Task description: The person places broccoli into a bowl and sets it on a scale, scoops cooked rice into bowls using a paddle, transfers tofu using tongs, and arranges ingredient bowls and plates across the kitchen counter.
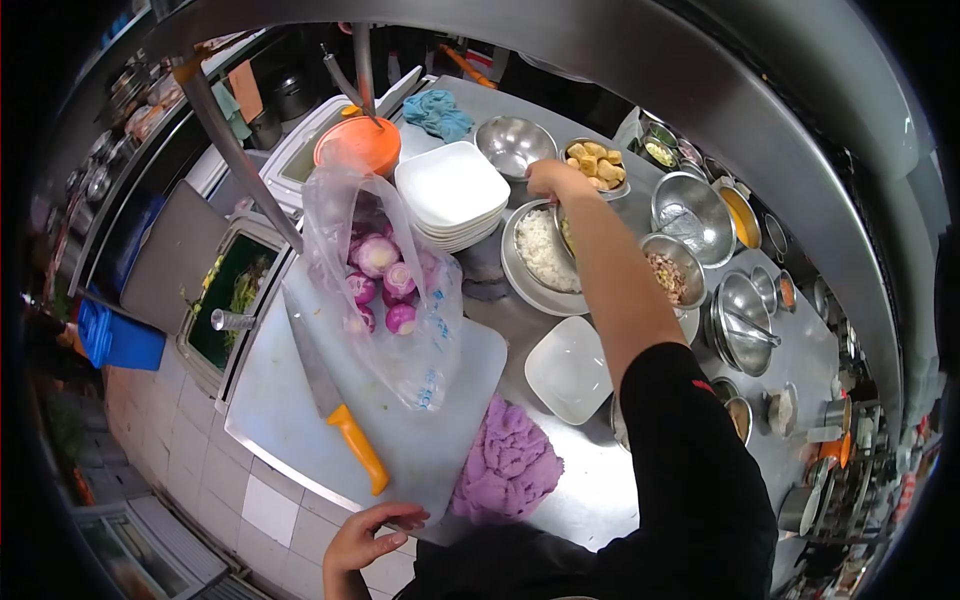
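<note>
My left hand (372, 540) is open below the near edge of the white cutting board (470, 380), its thumb apart from curved fingers. On the board lies a knife (358, 450) with an orange handle. Beside it, a clear plastic bag (430, 350) holds several peeled red onions (377, 256). My right hand (557, 178) reaches across the table with its fingers curled down, and what they grip is hidden. Just under that wrist are a bowl of white rice (545, 255) and a metal bowl with yellowish food (568, 232), partly covered by my forearm.
Stacked white square dishes (450, 185) stand behind the bag, and a single white dish (570, 370) sits nearer. A purple cloth (510, 460) lies by the board. Metal bowls (692, 215) crowd the right side. An orange lid (358, 146) and a blue cloth (438, 114) are at the back.
</note>
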Tool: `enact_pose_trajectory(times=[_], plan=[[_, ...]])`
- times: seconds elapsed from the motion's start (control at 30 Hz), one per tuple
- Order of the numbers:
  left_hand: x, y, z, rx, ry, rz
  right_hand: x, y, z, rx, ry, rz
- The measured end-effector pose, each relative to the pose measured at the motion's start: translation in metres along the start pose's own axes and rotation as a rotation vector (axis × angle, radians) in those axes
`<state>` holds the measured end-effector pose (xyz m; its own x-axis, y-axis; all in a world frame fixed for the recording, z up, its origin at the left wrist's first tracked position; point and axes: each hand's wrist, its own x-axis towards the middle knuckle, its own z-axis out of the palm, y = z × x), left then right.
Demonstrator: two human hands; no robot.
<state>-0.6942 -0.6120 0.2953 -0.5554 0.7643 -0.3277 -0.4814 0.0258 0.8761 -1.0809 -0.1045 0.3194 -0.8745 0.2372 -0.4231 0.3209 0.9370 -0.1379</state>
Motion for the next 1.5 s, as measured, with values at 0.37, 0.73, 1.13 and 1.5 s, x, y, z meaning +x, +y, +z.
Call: enact_pose_trajectory(times=[0.37, 0.73, 1.13, 1.5], plan=[[-0.002, -0.001, 0.004, 0.038, -0.025, 0.091, -0.057, 0.025, -0.009, 0.135, 0.434, -0.002], [-0.04, -0.018, -0.009, -0.063, 0.073, 0.023, -0.027, -0.024, 0.004, -0.267, 0.115, 0.056], [-0.024, 0.019, -0.03, 0.137, 0.028, 0.123, -0.092, 0.009, -0.021, 0.155, 0.892, -0.118], [0.07, 0.026, 0.085, 0.781, -0.235, 0.276, -0.487, 0.048, 0.118, 0.54, 0.869, -0.092]])
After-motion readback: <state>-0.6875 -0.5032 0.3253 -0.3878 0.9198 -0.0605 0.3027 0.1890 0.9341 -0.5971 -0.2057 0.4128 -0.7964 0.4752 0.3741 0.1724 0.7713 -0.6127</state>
